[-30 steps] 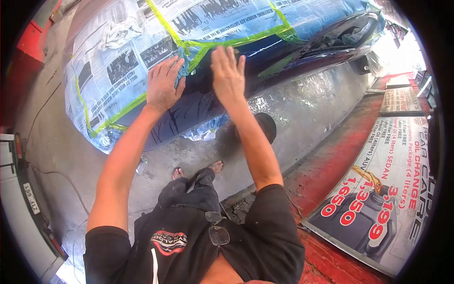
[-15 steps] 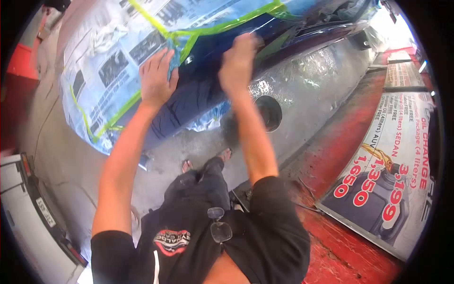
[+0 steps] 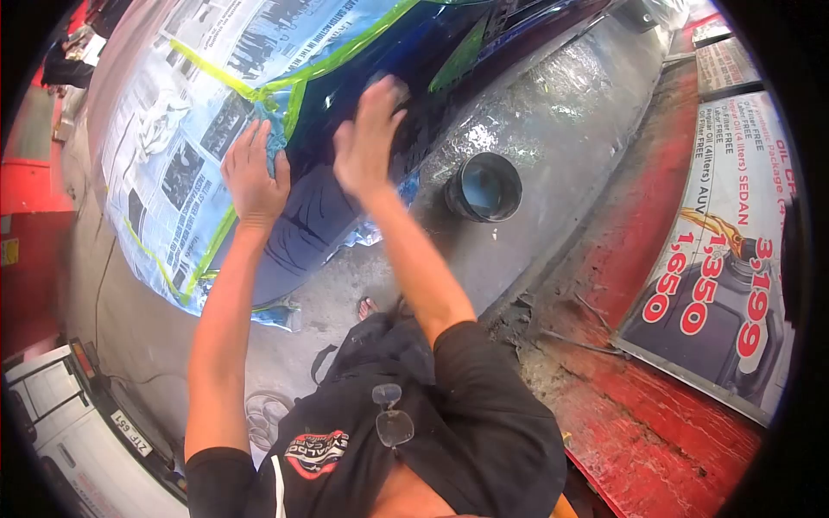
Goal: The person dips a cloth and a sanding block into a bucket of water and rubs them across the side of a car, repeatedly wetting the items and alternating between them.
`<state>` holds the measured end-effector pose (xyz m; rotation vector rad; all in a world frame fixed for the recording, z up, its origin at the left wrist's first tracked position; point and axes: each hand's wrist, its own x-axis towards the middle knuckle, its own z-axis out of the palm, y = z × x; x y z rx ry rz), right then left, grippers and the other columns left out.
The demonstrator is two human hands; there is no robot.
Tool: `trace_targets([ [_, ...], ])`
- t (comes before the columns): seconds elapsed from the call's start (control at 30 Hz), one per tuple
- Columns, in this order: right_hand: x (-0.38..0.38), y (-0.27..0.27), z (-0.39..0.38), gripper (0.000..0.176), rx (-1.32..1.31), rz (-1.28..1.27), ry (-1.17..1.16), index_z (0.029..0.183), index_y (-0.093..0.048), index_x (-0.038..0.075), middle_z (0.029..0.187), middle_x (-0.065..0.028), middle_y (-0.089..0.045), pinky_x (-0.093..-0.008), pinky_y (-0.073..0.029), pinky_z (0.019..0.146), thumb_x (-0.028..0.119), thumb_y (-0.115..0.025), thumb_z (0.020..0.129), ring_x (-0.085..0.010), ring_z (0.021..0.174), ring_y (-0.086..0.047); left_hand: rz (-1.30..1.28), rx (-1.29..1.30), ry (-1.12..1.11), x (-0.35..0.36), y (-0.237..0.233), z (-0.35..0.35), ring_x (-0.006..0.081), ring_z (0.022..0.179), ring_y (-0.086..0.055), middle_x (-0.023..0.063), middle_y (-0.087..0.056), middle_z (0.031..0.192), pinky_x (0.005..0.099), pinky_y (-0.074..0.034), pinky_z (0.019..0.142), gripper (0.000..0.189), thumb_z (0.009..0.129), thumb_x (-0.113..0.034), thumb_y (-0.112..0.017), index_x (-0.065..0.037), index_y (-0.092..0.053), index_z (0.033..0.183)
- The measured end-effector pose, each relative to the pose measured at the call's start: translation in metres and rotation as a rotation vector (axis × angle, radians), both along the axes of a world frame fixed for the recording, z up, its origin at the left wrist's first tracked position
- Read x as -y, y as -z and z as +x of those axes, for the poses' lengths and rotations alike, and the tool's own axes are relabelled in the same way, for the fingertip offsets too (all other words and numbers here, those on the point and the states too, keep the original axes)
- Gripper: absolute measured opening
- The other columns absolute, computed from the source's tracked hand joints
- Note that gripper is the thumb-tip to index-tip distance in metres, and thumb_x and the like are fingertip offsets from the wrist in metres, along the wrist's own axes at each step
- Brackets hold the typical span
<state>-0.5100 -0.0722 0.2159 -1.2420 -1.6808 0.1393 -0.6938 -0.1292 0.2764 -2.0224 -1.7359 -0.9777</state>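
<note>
A dark blue car panel (image 3: 332, 211) lies ahead, masked with newspaper (image 3: 164, 129) and yellow-green tape (image 3: 302, 73). My left hand (image 3: 252, 177) presses a light blue cloth (image 3: 275, 138) flat against the panel beside the tape. My right hand (image 3: 367, 142) rests flat on the wet blue surface, fingers spread, holding nothing that I can see.
A black bucket (image 3: 484, 186) with water stands on the wet concrete floor (image 3: 553, 121) to the right of the panel. A printed oil-change banner (image 3: 725, 250) leans along a red kerb (image 3: 656, 432) at right. A white vehicle (image 3: 69, 432) with a plate is at lower left.
The view has swung, so both hands and the panel sit further left and lower. The bucket has come fully into sight. My right hand slid across the blue panel.
</note>
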Motion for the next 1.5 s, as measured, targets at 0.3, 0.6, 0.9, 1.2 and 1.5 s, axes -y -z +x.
trace_targets([
  [0.3,0.023,0.021,-0.022,0.069,-0.444,-0.19,0.042,0.167,-0.006,-0.003,0.175,-0.0281,-0.003,-0.0671,-0.004,0.125,0.036,-0.028,0.115,-0.0449,0.162,-0.003,0.006,-0.023,0.01,0.001,0.0,0.002,0.0346,0.131,-0.056,0.0134,-0.062,0.143,0.0484,-0.038,0.112,0.051,0.095,-0.024,-0.065,-0.009,-0.06,0.144],
  [0.6,-0.034,-0.014,0.011,0.067,-0.559,-0.085,0.099,0.167,-0.012,-0.004,0.174,-0.0282,-0.007,-0.0626,-0.003,0.127,0.036,-0.028,0.115,-0.0426,0.163,-0.004,0.012,-0.037,0.013,0.001,0.0,0.003,0.0359,0.131,-0.056,0.0161,-0.062,0.143,0.0481,-0.038,0.112,0.05,0.097,-0.022,-0.063,-0.007,-0.06,0.144],
  [0.9,-0.101,-0.065,0.063,0.066,-0.489,-0.007,0.081,0.165,-0.017,-0.007,0.173,-0.0299,-0.012,-0.0651,-0.006,0.126,0.034,-0.031,0.115,-0.0441,0.162,-0.01,-0.001,-0.07,-0.007,0.003,0.003,0.003,0.0359,0.131,-0.056,0.0161,-0.062,0.143,0.0486,-0.038,0.112,0.049,0.098,-0.025,-0.062,-0.006,-0.06,0.144],
  [1.2,-0.135,-0.08,0.095,0.061,-0.457,0.053,0.121,0.159,-0.032,-0.009,0.169,-0.0319,-0.025,-0.061,-0.012,0.127,0.033,-0.034,0.115,-0.0463,0.159,-0.02,-0.017,-0.08,0.033,0.007,0.005,-0.005,0.0385,0.131,-0.055,0.018,-0.061,0.143,0.0496,-0.038,0.112,0.049,0.098,-0.019,-0.062,-0.002,-0.058,0.144],
  [1.5,0.086,0.029,0.036,0.058,-0.096,-0.335,-0.162,0.16,-0.032,-0.004,0.169,-0.0269,-0.027,-0.0655,-0.023,0.123,0.026,-0.039,0.112,-0.041,0.157,-0.027,0.052,0.0,0.091,0.004,-0.001,0.0,0.0395,0.127,-0.056,0.0202,-0.061,0.138,0.0504,-0.04,0.11,0.046,0.097,-0.016,-0.064,0.001,-0.059,0.14],
])
